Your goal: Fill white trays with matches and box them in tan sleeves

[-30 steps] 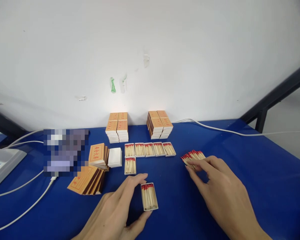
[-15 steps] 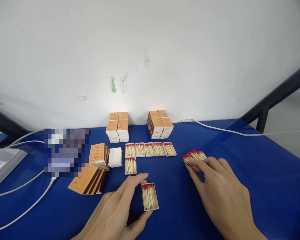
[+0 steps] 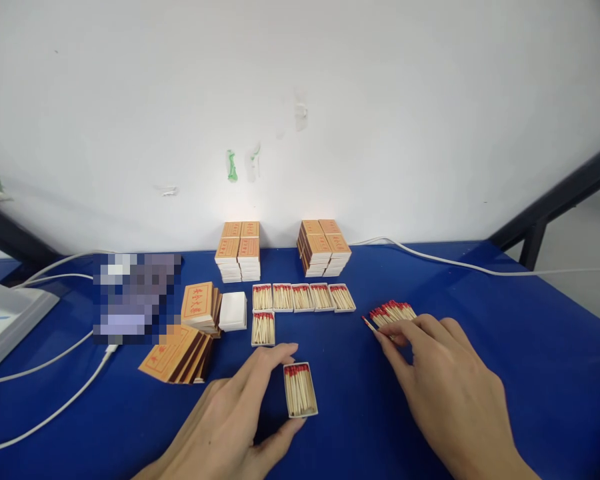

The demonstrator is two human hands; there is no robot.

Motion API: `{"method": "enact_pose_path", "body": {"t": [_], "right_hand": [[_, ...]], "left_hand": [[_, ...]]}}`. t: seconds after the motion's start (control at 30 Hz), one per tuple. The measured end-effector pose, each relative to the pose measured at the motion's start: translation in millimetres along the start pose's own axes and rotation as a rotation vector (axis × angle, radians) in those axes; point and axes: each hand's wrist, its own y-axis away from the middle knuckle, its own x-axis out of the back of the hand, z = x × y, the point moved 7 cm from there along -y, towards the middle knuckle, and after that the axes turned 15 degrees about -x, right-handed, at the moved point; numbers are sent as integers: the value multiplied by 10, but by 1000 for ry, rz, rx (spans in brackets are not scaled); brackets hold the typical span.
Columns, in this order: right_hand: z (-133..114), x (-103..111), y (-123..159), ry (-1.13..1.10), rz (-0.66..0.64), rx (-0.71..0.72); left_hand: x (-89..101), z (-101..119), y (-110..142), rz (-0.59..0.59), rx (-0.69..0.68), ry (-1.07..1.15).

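My left hand (image 3: 235, 413) grips a white matchbox tray (image 3: 301, 392) by its far and near ends, between fingers and thumb. Red-tipped matches lie side by side in this tray, with a narrow gap along its right side. My right hand (image 3: 440, 373) is closed in a pinch on a match (image 3: 369, 324), whose red head points out to the left of the fingertips. Just behind those fingers lies a loose pile of matches (image 3: 393, 311), partly covered by the hand.
A row of filled trays (image 3: 302, 298) has one more tray (image 3: 263, 329) in front of its left end. Nearby are empty-looking white trays (image 3: 233, 311) and orange matchbox sleeves (image 3: 173, 353). Two blocks of stacked matchboxes (image 3: 238, 250) (image 3: 325, 247) stand by the wall. A cable (image 3: 100, 367) runs at left.
One match now stands apart from the pile, between my right fingertips. The left hand still holds the tray in about the same place. The view has shifted slightly.
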Motion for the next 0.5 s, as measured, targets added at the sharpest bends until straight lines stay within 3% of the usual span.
{"method": "enact_pose_path", "body": {"t": [0.2, 0.37, 0.43, 0.5], "right_hand": [[33, -14, -14, 32, -13, -5], [-42, 99, -1, 98, 62, 42], [-130, 201, 30, 43, 84, 68], [-273, 280, 89, -145, 18, 139]], "left_hand": [[18, 5, -3, -20, -7, -25], [14, 11, -18, -20, -17, -26], [5, 2, -22, -22, -14, -16], [12, -14, -24, -16, 6, 2]]}}
